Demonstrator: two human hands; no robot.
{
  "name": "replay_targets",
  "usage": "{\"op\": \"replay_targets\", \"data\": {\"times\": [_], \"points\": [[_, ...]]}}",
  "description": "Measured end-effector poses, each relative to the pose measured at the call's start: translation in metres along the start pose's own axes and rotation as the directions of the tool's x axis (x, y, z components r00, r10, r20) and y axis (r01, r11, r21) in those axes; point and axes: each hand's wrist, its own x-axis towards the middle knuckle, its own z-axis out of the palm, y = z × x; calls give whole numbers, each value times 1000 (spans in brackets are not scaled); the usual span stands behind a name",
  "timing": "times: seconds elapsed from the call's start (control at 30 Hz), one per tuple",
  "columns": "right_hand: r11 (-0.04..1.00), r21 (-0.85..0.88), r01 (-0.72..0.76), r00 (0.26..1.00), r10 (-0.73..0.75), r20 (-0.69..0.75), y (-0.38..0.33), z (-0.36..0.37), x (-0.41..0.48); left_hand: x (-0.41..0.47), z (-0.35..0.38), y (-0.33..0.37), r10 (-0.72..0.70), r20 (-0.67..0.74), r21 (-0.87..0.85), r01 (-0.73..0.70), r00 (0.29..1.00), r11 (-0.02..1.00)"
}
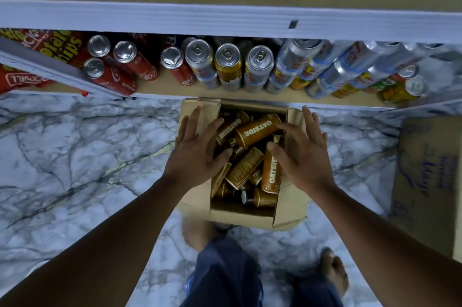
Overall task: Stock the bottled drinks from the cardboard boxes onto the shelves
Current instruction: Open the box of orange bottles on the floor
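Observation:
An open cardboard box point(240, 214) stands on the marble floor in front of the low shelf point(162, 86). Inside lie several brown Oatside bottles point(257, 130) in a loose heap. My left hand point(197, 149) hovers over the box's left side with fingers spread, holding nothing. My right hand point(300, 154) is spread over the right side, its fingertips close to the topmost bottle; whether they touch it is unclear.
The shelf holds red cola cans point(112, 74) at left and silver and yellow cans point(257, 66) to the right. Red chip bags point(50, 44) lie at far left. A second cardboard box point(430, 181) stands at right. My bare feet are just behind the box.

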Motion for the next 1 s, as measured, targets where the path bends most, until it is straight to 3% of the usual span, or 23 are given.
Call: {"op": "replay_targets", "data": {"times": [0.27, 0.5, 0.7, 0.87, 0.93, 1.0], "points": [[995, -95, -36, 991, 23, -128, 11, -48, -31, -32, -37, 16, -284, -66, -30, 282, 957, 959], [943, -244, -226, 970, 194, -149, 54, -82, -44, -46, -45, -9, -417, -176, 211, 448, 892, 869], [898, -320, -301, 952, 300, -52, 80, -72, -43, -36, -35, -38, -444, -212, 418, 491, 871, 764], [840, -450, -304, 949, 307, -69, 102, -50, -33, -25, -14, -68, -506, -32, 386, 478, 862, 789], [841, -476, -258, 951, 308, 29, 106, -36, -28, -17, 2, -74, -522, 101, 238, 489, 847, 839], [895, -356, -268, 931, 335, 143, 108, -15, -20, -10, 16, -77, -512, 199, 50, 513, 836, 857]]}}
